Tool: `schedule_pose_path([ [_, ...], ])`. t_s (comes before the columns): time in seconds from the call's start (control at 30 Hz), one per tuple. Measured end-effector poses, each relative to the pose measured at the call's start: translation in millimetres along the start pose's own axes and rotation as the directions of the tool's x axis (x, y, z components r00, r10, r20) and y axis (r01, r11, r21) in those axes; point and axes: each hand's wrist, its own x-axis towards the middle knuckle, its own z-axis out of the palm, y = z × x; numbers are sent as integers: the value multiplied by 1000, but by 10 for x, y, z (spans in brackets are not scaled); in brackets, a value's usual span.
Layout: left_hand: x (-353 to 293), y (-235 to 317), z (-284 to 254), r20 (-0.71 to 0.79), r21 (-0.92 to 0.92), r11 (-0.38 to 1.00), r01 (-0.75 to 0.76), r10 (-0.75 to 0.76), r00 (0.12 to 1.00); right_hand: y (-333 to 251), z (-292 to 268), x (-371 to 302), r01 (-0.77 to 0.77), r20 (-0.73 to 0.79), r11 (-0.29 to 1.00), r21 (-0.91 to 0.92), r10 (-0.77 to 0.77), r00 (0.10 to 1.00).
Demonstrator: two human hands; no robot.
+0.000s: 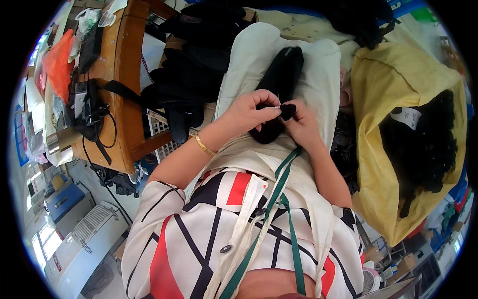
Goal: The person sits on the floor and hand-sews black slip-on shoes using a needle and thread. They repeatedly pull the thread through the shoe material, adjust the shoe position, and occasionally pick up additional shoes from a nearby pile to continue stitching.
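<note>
A yellow bag (366,164) gapes on the right, filled with black material (423,154) and a white tag (406,117). The black piece (284,70) lies on the apron (318,65) over the lap, reaching beyond and beneath both hands. The right hand (302,124) pinches its bunched end; the left hand (254,112) presses thumb and fingertip together beside it, anything between them too small to tell.

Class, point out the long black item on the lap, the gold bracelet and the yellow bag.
Long black item (284,70): head view, on its upper part.
Gold bracelet (203,146): head view, middle of its visible band.
Yellow bag (370,144): head view, on its left wall.
</note>
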Motion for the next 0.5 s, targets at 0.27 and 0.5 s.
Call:
schedule_pose_path([
  [0.27, -54, -178, -49, -15, 184, 966, -183, 189, 982, -643, -56, -9, -2, -144, 987, -161, -21, 989],
  [0.5, -130, -135, -5, 10, 378, 886, -268, 286, 958, -801, 109, -5, 359, -40, 763, -538, -448, 893],
])
